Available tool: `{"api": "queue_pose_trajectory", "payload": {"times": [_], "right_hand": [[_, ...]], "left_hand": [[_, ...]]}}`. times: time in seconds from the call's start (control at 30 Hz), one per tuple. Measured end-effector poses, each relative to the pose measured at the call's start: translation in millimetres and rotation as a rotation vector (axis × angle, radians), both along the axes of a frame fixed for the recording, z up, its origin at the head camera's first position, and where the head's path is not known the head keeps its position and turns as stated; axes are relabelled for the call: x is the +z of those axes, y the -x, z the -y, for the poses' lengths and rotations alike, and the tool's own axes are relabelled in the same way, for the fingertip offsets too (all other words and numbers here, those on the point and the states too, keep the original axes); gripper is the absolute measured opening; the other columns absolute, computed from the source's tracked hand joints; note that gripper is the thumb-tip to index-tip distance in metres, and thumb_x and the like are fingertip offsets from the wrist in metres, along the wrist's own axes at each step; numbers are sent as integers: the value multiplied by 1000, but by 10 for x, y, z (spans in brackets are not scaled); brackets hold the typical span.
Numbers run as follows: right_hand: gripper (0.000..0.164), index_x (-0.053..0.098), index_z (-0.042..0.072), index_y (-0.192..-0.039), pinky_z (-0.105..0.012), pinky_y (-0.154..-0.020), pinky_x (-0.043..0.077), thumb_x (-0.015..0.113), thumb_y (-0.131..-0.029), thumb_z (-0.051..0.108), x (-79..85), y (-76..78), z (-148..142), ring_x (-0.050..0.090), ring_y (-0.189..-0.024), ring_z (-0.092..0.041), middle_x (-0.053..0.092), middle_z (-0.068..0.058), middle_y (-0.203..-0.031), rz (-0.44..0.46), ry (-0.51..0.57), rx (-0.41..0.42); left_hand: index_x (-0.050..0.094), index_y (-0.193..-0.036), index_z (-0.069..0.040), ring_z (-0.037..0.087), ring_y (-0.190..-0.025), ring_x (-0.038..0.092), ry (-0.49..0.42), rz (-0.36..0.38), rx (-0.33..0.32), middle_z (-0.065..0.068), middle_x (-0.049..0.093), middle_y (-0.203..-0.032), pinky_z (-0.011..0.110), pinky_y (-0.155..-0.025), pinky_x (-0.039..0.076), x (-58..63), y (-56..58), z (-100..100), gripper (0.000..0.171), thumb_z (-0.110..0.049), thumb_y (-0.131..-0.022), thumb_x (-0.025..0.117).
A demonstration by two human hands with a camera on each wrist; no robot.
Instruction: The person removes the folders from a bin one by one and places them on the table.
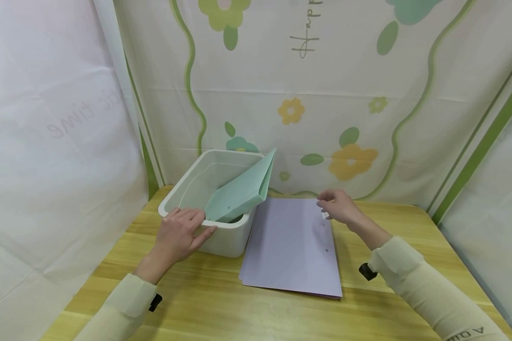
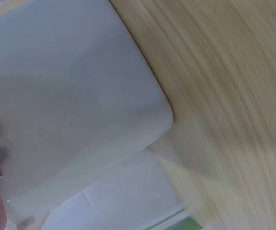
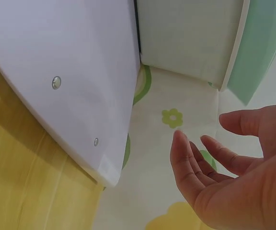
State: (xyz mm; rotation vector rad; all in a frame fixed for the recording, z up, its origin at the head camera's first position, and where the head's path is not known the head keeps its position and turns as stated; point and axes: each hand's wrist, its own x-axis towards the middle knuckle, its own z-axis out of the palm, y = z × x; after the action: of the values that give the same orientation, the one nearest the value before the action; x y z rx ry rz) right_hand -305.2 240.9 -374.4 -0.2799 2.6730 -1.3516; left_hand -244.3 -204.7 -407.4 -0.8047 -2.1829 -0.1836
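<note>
My left hand (image 1: 181, 234) holds the near rim of a white plastic bin (image 1: 219, 241), fingers over the edge and thumb along the outside. A mint-green folder (image 1: 239, 189) leans aslant in the bin, its upper end sticking out past the right rim. To the bin's right, purple folders (image 1: 290, 246) lie flat in a stack, edges slightly offset. Above the stack's far right corner hovers my right hand (image 1: 339, 207); in the right wrist view its fingers (image 3: 188, 167) are loosely bent, with nothing between them. Two small metal rivets show along the top folder's right side.
The wooden table (image 1: 205, 303) carries the bin and folders. Behind it hangs a white curtain (image 1: 247, 71) printed with flowers, and further white cloth (image 1: 47, 166) encloses the left side.
</note>
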Motion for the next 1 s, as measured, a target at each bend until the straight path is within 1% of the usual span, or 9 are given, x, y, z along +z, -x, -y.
{"api": "queue_pose_trajectory", "payload": {"times": [0.2, 0.43, 0.63, 0.73, 0.87, 1.0], "right_hand": [[38, 54, -8, -134, -48, -86, 57, 53, -106, 18, 39, -28, 33, 62, -115, -42, 58, -28, -132, -1, 10, 5], [35, 55, -6, -132, -37, -79, 58, 55, -105, 17, 54, -38, 70, 64, -112, -38, 59, -25, -131, -15, 20, 17], [32, 56, -6, -129, -38, -79, 59, 55, -104, 15, 79, -75, 110, 64, -112, -41, 60, -25, -128, -25, 26, 29], [32, 56, -6, -129, -42, -82, 59, 56, -104, 15, 94, -98, 138, 64, -112, -41, 60, -25, -129, -33, 30, 37], [33, 57, -5, -130, -43, -82, 58, 56, -104, 16, 110, -125, 189, 65, -110, -37, 61, -25, -129, -57, 24, 49], [33, 58, -5, -130, -38, -79, 59, 57, -103, 14, 124, -151, 248, 67, -105, -32, 62, -24, -127, -79, 23, 58]], "left_hand": [[42, -78, -14, 17, -59, 50, 3, -1, 1, -4, 45, -67, 41, -63, 46, 4, 2, 3, 58, -64, -105, 31], [41, -78, -14, 16, -59, 48, 7, 11, 5, -5, 44, -67, 40, -62, 44, -4, 0, 6, 59, -66, -104, 30], [42, -78, -14, 16, -59, 48, 8, 13, 3, -5, 44, -67, 39, -62, 44, 1, -8, 1, 59, -66, -104, 30], [42, -78, -14, 16, -59, 48, 9, 12, 4, -5, 44, -67, 40, -62, 44, -3, -7, 2, 59, -66, -105, 30], [42, -78, -14, 16, -58, 47, 3, -2, -2, -5, 43, -66, 40, -61, 44, -9, 0, 3, 58, -64, -105, 31], [41, -78, -14, 16, -58, 47, 0, -7, -4, -6, 41, -66, 39, -61, 43, -13, 5, 5, 57, -64, -105, 32]]}}
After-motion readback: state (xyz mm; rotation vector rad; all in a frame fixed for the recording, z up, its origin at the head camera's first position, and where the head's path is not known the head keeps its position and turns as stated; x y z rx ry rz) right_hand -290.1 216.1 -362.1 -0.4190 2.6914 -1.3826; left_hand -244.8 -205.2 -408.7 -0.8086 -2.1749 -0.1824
